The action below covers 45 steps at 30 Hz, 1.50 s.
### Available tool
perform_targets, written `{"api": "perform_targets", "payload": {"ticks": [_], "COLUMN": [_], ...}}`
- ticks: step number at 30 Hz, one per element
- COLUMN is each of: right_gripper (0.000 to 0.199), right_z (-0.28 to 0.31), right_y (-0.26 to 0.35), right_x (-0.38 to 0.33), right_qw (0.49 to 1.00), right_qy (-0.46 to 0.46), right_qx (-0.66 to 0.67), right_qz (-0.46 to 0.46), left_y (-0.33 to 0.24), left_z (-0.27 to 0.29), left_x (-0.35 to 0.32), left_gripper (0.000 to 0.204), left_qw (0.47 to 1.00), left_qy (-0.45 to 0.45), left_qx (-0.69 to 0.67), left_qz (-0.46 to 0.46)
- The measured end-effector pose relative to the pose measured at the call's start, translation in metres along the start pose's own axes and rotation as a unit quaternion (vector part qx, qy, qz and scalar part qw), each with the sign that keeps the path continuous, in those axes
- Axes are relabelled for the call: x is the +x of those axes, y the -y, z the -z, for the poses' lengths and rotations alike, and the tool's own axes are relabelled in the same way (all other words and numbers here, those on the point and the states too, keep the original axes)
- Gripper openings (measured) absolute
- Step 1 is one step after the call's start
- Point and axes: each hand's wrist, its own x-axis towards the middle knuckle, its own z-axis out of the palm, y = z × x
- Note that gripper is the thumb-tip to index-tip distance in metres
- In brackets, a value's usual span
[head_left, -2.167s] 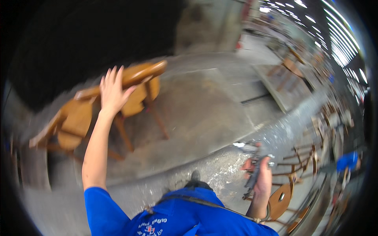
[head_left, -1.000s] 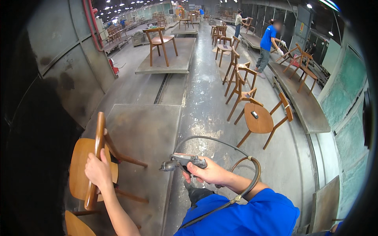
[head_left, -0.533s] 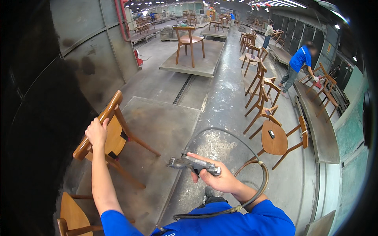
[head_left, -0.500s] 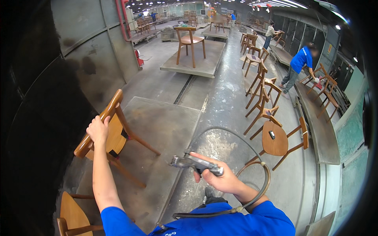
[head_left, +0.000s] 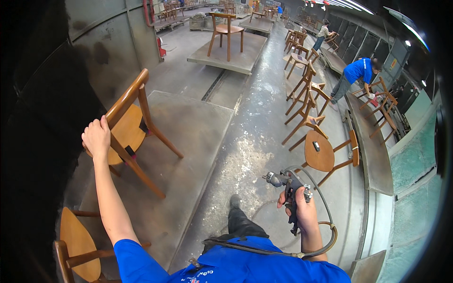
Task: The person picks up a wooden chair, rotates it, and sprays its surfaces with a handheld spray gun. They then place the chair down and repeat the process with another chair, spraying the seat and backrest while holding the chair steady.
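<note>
"Swung out rightward since half a second ago: the right hand (head_left: 304,212) has carried the spray gun (head_left: 293,184) farther from the chair (head_left: 128,129), and the left hand (head_left: 96,137) now sits closer to the near end of the back rail (head_left: 126,96)."

"And why grip it there?"

"Steadying it, I'd judge. The fingers are curled over the rail, closed on it, while the legs stand on the low platform (head_left: 188,125). The rail seems the handiest part to reach from the aisle."

"What about the other hand?"

"Wrapped round the gun's handle (whether the trigger is squeezed, I can't tell). The nozzle faces left, toward the platform side. Its hose (head_left: 334,231) loops past the forearm and over the shirt, perhaps so that it doesn't drag on anything."

"So where's the chair, exactly?"

"Directly under the left hand, seat just beyond and to the right of the wrist; well apart from the right hand, across the platform's edge. A second chair (head_left: 80,245) is nearer the body, below that left forearm, untouched."
</note>
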Motion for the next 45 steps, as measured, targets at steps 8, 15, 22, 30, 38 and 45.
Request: {"api": "perform_targets", "payload": {"ticks": [8,15,22,30,38,45], "right_gripper": [0.070,0.062,0.064,0.064,0.062,0.061], "right_z": [0.024,0.122,0.246,0.306,0.311,0.326], "right_y": [0.027,0.050,0.059,0.055,0.039,0.044], "right_x": [0.010,0.032,0.077,0.103,0.127,0.137], "right_qw": [0.999,0.989,0.990,0.984,0.974,0.985], "right_qy": [0.026,0.109,0.109,0.141,0.162,0.108], "right_qx": [0.024,0.073,0.073,0.107,0.154,0.132], "right_qz": [0.027,0.060,0.044,0.037,0.040,0.035], "left_y": [-0.052,-0.119,-0.144,-0.191,-0.237,-0.302], "left_z": [0.035,0.098,0.119,0.129,0.139,0.138], "left_x": [-0.028,-0.066,-0.122,-0.162,-0.196,-0.201], "left_gripper": [0.039,0.040,0.047,0.026,0.033,0.031], "left_qw": [0.999,0.997,0.984,0.981,0.918,0.909], "left_qy": [-0.029,0.012,-0.124,-0.118,-0.026,-0.069], "left_qx": [0.039,-0.014,0.117,-0.119,-0.244,-0.324], "left_qz": [-0.024,-0.075,-0.041,0.093,0.311,0.251]}}
